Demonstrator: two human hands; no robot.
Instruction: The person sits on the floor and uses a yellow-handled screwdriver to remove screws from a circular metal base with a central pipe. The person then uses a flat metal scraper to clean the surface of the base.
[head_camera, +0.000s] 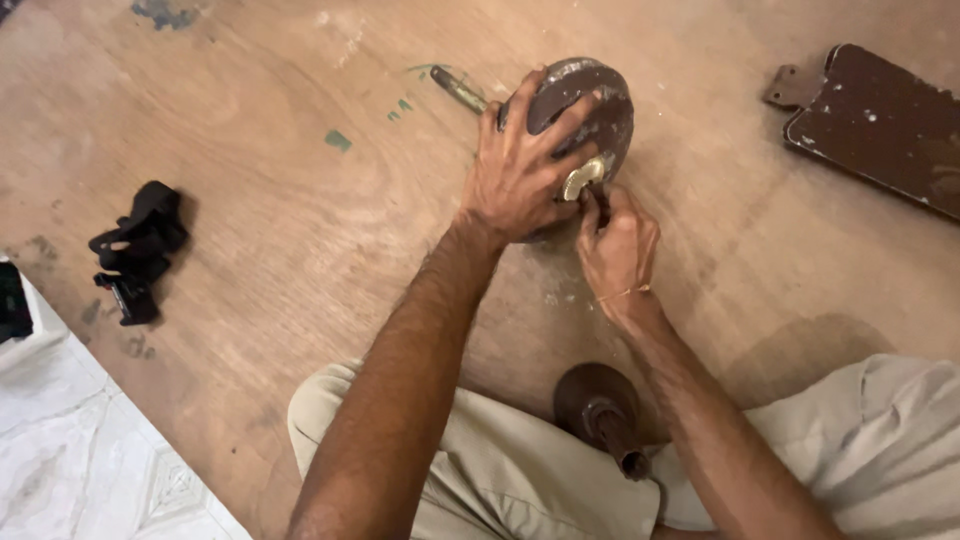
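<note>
Pressing down from above, the left hand (515, 170) spreads its grip over the round metal housing (590, 105) to steady it on the wooden floor, toward the far edge, while the right hand (618, 250) pinches the brass piece (583, 177) at its near rim.

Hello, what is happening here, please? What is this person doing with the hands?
A person sits on a wooden board and handles a round, dark metal housing. The left hand presses down on it with spread fingers. The right hand pinches at a small brass-coloured part on its near edge. A dark cone-shaped piece rests by the knees, a brown blade lies to the upper right, and a black bundle lies on the left.
</note>
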